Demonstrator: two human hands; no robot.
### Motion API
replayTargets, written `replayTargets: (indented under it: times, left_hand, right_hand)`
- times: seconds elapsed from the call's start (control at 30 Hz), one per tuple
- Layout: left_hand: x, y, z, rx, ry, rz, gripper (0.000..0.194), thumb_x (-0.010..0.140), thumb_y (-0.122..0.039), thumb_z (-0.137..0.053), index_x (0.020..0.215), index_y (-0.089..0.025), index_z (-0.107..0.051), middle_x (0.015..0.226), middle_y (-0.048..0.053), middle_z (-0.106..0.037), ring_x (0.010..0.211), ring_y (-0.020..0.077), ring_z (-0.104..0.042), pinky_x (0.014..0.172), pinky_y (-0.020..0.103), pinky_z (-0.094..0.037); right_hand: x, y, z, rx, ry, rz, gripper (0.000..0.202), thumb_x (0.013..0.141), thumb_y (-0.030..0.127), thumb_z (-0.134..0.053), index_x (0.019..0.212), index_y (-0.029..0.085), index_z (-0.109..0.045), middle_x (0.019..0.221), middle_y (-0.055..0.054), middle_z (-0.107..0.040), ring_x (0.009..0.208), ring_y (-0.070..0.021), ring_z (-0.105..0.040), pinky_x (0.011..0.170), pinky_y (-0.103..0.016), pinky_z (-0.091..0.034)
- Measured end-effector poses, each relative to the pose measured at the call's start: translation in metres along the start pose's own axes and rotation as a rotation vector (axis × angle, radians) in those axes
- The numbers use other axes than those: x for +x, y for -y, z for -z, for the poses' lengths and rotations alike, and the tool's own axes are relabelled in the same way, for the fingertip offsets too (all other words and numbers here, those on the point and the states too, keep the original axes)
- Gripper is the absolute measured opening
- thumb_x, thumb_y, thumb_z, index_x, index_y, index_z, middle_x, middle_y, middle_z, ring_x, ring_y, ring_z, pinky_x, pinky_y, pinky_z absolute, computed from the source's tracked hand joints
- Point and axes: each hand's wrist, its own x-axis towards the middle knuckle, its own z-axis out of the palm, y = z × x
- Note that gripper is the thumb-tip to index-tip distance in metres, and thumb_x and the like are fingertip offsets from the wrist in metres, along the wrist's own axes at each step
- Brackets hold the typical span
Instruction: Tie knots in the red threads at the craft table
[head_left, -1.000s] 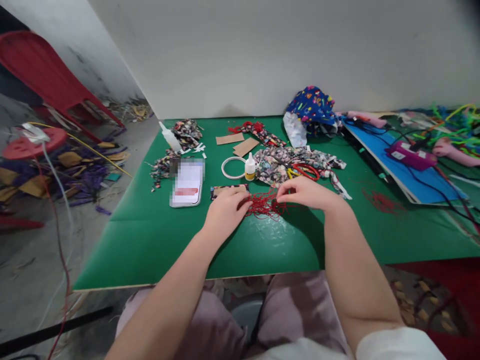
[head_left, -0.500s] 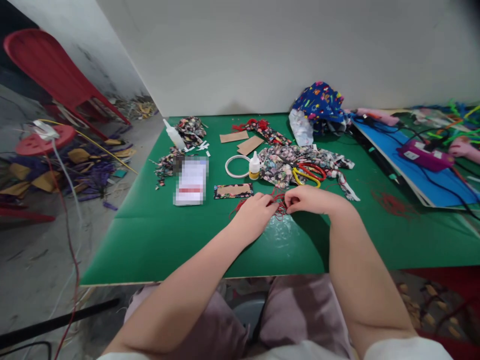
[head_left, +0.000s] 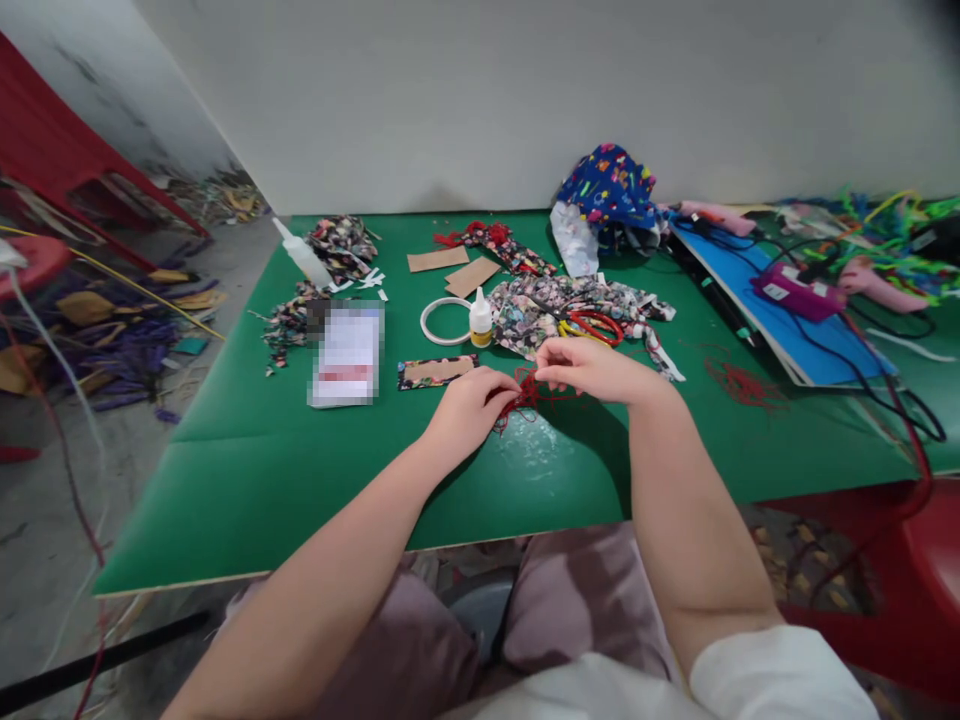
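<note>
A tangle of red thread [head_left: 529,392] lies on the green table between my hands. My left hand [head_left: 474,402] rests on the table with its fingers closed on the left side of the tangle. Just to the right and slightly raised, my right hand [head_left: 577,368] pinches red thread, with fingertips pressed together. Beyond my left hand lies a floral fabric strip with a brown card piece [head_left: 439,372] on it. Scissors with red and yellow handles [head_left: 592,326] lie on crumpled floral fabric [head_left: 517,312], partly hidden behind my right hand.
Past my hands stand a small glue bottle [head_left: 481,320] and a white tape ring [head_left: 435,338]. A phone [head_left: 346,355] lies at left, near a tilted white bottle [head_left: 301,252]. Loose red thread [head_left: 742,384], a blue folder [head_left: 806,350] and pink glue guns [head_left: 881,288] are at right.
My right hand has lifted a little off the table, drawing red thread up from the tangle. My left hand stays by the tangle. The whole view has shifted to the right.
</note>
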Motion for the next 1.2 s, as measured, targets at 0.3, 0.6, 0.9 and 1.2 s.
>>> replayTargets:
  times: [0.3, 0.6, 0.9, 1.2]
  left_hand:
    - [-0.002, 0.000, 0.002, -0.167, -0.029, 0.122, 0.014, 0.085, -0.022, -0.047, 0.083, -0.018, -0.060, 0.078, 0.000, -0.063, 0.071, 0.0136, -0.056, 0.068, 0.026, -0.044]
    - [-0.003, 0.000, 0.001, -0.184, -0.094, 0.114, 0.025, 0.085, -0.018, -0.045, 0.105, -0.018, -0.060, 0.094, 0.003, -0.066, 0.082, 0.0141, -0.060, 0.078, 0.029, -0.046]
    - [-0.003, 0.005, 0.001, -0.143, -0.156, 0.132, 0.024, 0.084, -0.018, -0.045, 0.105, -0.018, -0.056, 0.079, 0.000, -0.063, 0.067, 0.0124, -0.057, 0.064, 0.026, -0.047]
    - [-0.005, 0.005, 0.003, 0.134, -0.194, 0.057, 0.020, 0.083, -0.016, -0.045, 0.091, -0.017, -0.063, 0.088, 0.004, -0.067, 0.088, 0.0173, -0.059, 0.080, 0.032, -0.045]
  right_hand:
    - [-0.002, 0.001, 0.002, 0.199, -0.147, 0.049, 0.015, 0.080, 0.032, -0.054, 0.076, 0.019, -0.047, 0.067, 0.002, -0.053, 0.059, -0.0089, -0.050, 0.050, -0.021, -0.039]
    - [0.006, 0.008, -0.008, 0.345, -0.293, 0.119, 0.014, 0.081, 0.031, -0.053, 0.081, 0.019, -0.045, 0.074, -0.001, -0.062, 0.069, -0.0111, -0.059, 0.058, -0.023, -0.047]
    - [0.009, -0.001, -0.012, 0.011, -0.241, 0.090, 0.025, 0.080, 0.030, -0.055, 0.103, 0.020, -0.056, 0.084, -0.002, -0.066, 0.074, -0.0133, -0.059, 0.064, -0.025, -0.042]
    - [0.010, -0.009, -0.013, -0.529, -0.145, 0.041, 0.012, 0.076, 0.021, -0.056, 0.077, 0.020, -0.068, 0.070, -0.001, -0.066, 0.063, -0.0119, -0.055, 0.058, -0.024, -0.033]
